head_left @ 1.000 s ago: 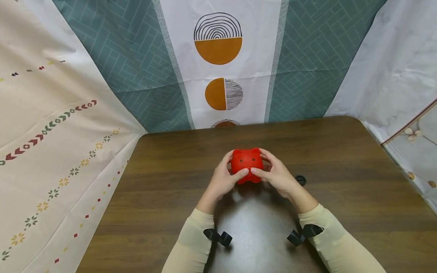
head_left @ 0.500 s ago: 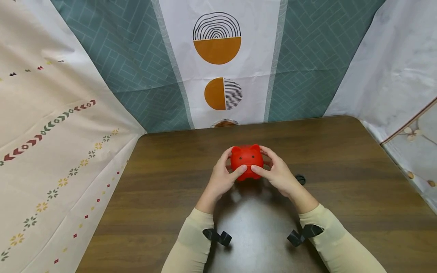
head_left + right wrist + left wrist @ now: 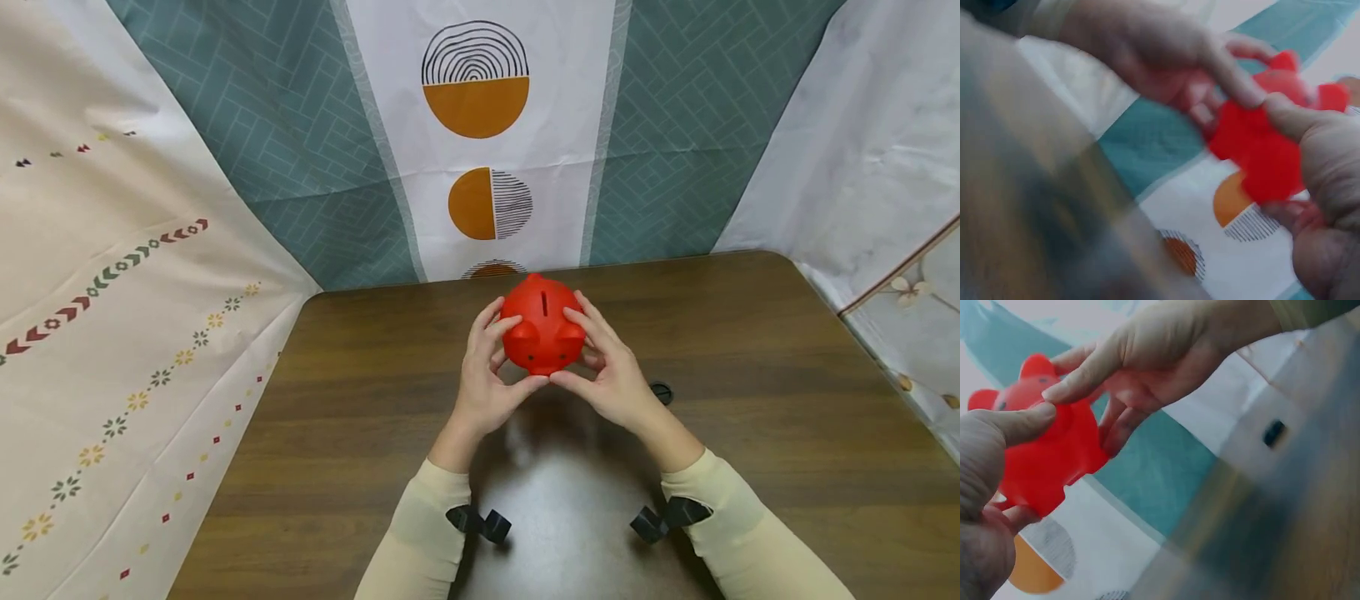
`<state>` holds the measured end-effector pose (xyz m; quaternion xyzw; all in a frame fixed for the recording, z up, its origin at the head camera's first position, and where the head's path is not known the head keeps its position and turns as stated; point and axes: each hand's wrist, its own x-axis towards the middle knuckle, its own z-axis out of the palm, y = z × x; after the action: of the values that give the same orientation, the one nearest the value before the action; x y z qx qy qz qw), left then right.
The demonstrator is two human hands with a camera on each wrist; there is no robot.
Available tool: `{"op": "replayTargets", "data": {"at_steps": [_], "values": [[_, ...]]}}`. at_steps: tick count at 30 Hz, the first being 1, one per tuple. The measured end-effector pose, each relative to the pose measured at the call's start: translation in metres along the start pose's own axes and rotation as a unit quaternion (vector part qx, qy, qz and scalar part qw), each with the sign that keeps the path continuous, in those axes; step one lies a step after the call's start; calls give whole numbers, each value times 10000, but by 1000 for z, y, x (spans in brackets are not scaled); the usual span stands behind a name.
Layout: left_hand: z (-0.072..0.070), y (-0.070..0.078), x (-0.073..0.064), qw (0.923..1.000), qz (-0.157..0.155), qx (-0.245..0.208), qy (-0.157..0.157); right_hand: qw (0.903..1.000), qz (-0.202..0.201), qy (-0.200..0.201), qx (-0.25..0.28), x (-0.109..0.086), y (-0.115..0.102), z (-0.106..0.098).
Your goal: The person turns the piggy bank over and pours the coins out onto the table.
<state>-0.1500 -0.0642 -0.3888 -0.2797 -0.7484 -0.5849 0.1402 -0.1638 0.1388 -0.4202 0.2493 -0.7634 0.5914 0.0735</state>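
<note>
A red piggy bank (image 3: 543, 321) is held up off the table between both hands, its top with the coin slot tipped toward the head camera. My left hand (image 3: 483, 379) grips its left side, thumb at the snout and fingers round the flank. On the other side my right hand (image 3: 611, 383) grips it the same way, the two thumbs nearly meeting at the snout. In the left wrist view the feet and belly of the piggy bank (image 3: 1054, 456) show. Blur softens the piggy bank (image 3: 1266, 144) in the right wrist view.
A small round black disc (image 3: 661, 392) lies on the wooden table (image 3: 360, 417), right of the right hand. Patterned cloths (image 3: 480, 200) hang behind the table and along both sides. Each sleeve carries a black wrist camera mount (image 3: 480, 523).
Both hands have raised the piggy bank and tilted it forward, so its face has turned down and the slot on top has come into sight. The black disc has stayed in place.
</note>
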Motion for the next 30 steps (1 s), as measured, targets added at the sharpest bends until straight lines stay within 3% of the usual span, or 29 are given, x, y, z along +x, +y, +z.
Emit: {"op": "replayTargets", "data": {"at_steps": [2, 4, 6, 9, 13, 19, 21, 24, 26, 28, 30], "values": [[1, -1, 0, 9998, -194, 42, 3, 9999, 136, -80, 44, 1, 1, 0], [2, -8, -1, 9962, -860, 100, -121, 9966, 748, -313, 175, 1, 6, 0], [3, -21, -3, 9878, -1519, 183, -275, 9896, 1338, -477, 207, 0, 11, 1], [5, -38, -5, 9802, -1925, 230, -394, 9847, 1653, -507, 223, -1, 14, 1], [5, -48, -6, 9827, -1804, 246, -350, 9855, 1619, -479, 140, -2, 12, 1], [6, -48, -7, 9839, -1744, 296, -272, 9879, 1495, -407, 105, -1, 12, 2], [7, -46, -7, 9892, -1435, 238, -161, 9919, 1234, -293, 3, -2, 11, 3], [7, -40, -6, 9985, -550, 29, 60, 9989, 416, -63, -214, -2, 6, 2], [7, -36, -5, 9998, -105, 33, 177, 9993, -15, 63, -367, -1, 1, 0], [7, -35, -5, 9996, -184, 107, 186, 9991, -32, 21, -434, 1, 1, -1], [6, -37, -6, 9974, -683, 238, 81, 9981, 336, -177, -485, 1, 3, -1]]}}
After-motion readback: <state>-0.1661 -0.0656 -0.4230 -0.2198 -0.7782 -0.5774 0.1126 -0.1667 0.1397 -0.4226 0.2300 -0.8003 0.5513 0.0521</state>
